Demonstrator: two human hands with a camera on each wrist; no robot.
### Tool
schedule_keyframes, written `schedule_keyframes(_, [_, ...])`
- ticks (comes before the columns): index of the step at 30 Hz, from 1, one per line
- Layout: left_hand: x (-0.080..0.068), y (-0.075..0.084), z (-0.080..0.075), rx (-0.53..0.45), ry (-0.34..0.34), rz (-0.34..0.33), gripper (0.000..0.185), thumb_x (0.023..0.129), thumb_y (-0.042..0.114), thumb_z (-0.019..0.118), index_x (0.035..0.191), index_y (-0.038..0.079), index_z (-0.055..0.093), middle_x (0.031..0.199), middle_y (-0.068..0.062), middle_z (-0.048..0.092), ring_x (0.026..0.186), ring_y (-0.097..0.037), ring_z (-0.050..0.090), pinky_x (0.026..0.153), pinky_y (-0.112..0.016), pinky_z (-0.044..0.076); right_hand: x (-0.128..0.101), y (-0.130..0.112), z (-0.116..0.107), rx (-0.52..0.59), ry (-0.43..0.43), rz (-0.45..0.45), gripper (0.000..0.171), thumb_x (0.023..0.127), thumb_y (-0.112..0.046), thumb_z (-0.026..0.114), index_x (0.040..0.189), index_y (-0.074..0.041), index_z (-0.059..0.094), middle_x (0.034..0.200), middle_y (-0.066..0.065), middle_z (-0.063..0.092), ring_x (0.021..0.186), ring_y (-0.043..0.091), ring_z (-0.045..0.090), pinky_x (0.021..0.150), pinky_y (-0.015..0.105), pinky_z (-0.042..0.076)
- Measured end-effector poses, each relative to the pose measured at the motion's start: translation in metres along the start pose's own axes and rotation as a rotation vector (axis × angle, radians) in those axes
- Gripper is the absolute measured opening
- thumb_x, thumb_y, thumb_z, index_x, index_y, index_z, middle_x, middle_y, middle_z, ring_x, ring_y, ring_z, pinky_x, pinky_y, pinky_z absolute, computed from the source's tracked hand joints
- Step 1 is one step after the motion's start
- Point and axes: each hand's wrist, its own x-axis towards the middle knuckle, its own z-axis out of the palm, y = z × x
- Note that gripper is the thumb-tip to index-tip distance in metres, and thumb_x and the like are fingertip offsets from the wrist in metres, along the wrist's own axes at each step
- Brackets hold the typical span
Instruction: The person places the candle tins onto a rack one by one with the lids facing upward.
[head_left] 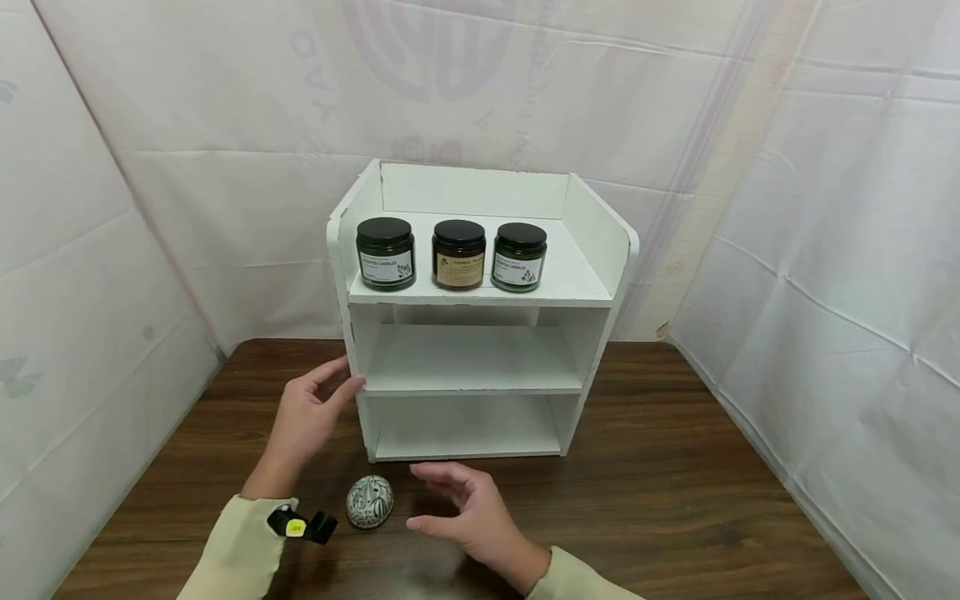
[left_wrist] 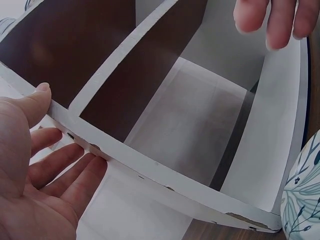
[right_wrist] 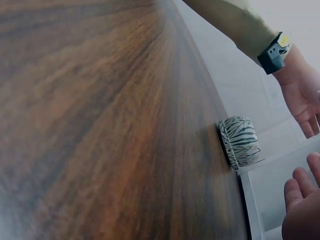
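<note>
A small white shelf unit (head_left: 468, 392) with two compartments under an open top stands on the table. My left hand (head_left: 311, 412) holds its left side panel, thumb on the front edge and fingers along the outer face; the left wrist view shows this hand (left_wrist: 55, 165) close up. My right hand (head_left: 476, 517) hovers low before the unit, fingers apart and loosely bent, holding nothing. Between the hands lies a round tin (head_left: 370, 502) with a dark leaf pattern on white, which also shows as a patterned tin (right_wrist: 241, 141) in the right wrist view.
On the top shelf stand three black-lidded candle jars: a dark green jar (head_left: 386, 254), an amber jar (head_left: 458, 255) and a green jar (head_left: 519, 257). The brown wooden table (head_left: 675, 467) is bordered by pale hanging sheets (head_left: 840, 250).
</note>
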Motion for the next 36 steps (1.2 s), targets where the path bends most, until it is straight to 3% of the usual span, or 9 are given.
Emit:
schedule_keyframes(7, [0.002, -0.001, 0.001, 0.002, -0.001, 0.002, 0.055, 0.100, 0.042, 0.066, 0.143, 0.008, 0.060, 0.139, -0.014, 0.066, 0.108, 0.010, 0.060, 0.084, -0.007, 0.050, 0.005, 0.003, 0.004, -0.056, -0.018, 0.028, 0.051, 0.085, -0.010, 0.084, 0.133, -0.003, 0.065, 0.139, 0.018, 0.064, 0.131, 0.032, 0.059, 0.113, 0.036, 0.046])
schedule_keyframes(13, [0.003, -0.001, 0.002, 0.005, -0.005, 0.003, 0.055, 0.101, 0.042, 0.065, 0.144, 0.008, 0.059, 0.139, -0.014, 0.065, 0.122, -0.023, 0.064, 0.084, -0.006, 0.049, 0.015, 0.007, 0.007, -0.126, -0.075, 0.092, 0.050, 0.084, -0.013, 0.086, 0.130, -0.003, 0.067, 0.138, 0.017, 0.065, 0.130, 0.028, 0.061, 0.110, 0.031, 0.048])
schedule_keyframes(16, [0.003, -0.001, 0.002, 0.002, -0.007, 0.004, 0.056, 0.101, 0.042, 0.065, 0.144, 0.007, 0.059, 0.140, -0.015, 0.064, 0.126, -0.032, 0.062, 0.084, -0.006, 0.048, 0.022, 0.009, 0.009, -0.139, -0.091, 0.121, 0.051, 0.083, -0.011, 0.087, 0.129, -0.003, 0.068, 0.138, 0.015, 0.066, 0.129, 0.023, 0.061, 0.110, 0.031, 0.048])
schedule_keyframes(18, [0.003, -0.001, 0.002, 0.002, -0.005, 0.002, 0.055, 0.101, 0.042, 0.065, 0.144, 0.007, 0.059, 0.140, -0.015, 0.065, 0.124, -0.028, 0.064, 0.084, -0.006, 0.049, 0.025, 0.010, 0.011, -0.150, -0.095, 0.127, 0.051, 0.082, -0.011, 0.087, 0.129, -0.004, 0.068, 0.138, 0.014, 0.066, 0.129, 0.020, 0.061, 0.110, 0.032, 0.048])
schedule_keyframes(25, [0.001, 0.000, 0.000, -0.019, 0.008, 0.022, 0.051, 0.100, 0.035, 0.068, 0.142, 0.007, 0.061, 0.138, -0.016, 0.066, 0.107, 0.012, 0.059, 0.083, -0.006, 0.049, 0.039, 0.017, 0.021, -0.277, -0.138, 0.104, 0.053, 0.082, -0.013, 0.088, 0.131, -0.008, 0.068, 0.138, 0.006, 0.066, 0.127, 0.011, 0.060, 0.106, 0.031, 0.052])
schedule_keyframes(36, [-0.001, -0.001, -0.001, -0.012, 0.009, 0.032, 0.049, 0.101, 0.033, 0.067, 0.141, 0.006, 0.061, 0.139, -0.017, 0.065, 0.112, 0.008, 0.059, 0.084, -0.006, 0.049, 0.055, 0.021, 0.037, -0.453, -0.198, 0.087, 0.058, 0.077, -0.014, 0.091, 0.130, -0.012, 0.069, 0.132, -0.003, 0.068, 0.119, -0.001, 0.059, 0.096, 0.017, 0.051])
